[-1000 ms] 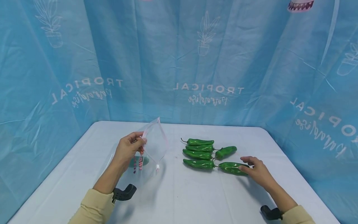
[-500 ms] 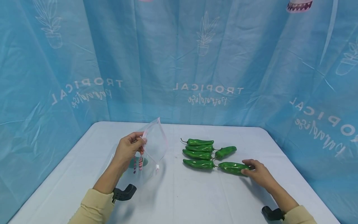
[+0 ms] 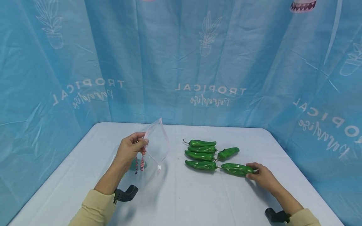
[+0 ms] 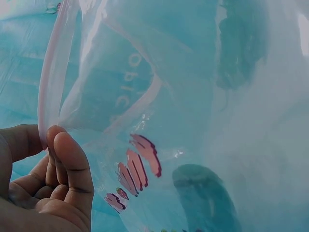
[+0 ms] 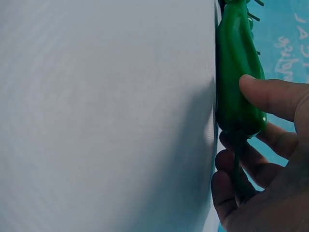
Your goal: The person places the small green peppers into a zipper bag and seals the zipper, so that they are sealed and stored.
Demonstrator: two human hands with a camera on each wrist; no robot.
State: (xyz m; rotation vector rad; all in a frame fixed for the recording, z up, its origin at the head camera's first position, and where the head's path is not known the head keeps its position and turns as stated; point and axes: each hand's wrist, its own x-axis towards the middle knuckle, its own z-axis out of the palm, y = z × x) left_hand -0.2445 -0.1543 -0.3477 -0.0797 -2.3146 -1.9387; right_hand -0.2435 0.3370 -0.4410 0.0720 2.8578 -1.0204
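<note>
Head: left grip pinches filmy bag, right grip glossy pepper.

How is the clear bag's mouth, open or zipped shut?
Open: the head view shows the clear bag gaping in a wide diamond of pink rim, white slider at its lower end, left hand pinching one side.

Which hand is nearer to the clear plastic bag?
Left. The left hand pinches the clear plastic bag by its edge; the right hand is off to the bag's right, gripping a green pepper.
</note>
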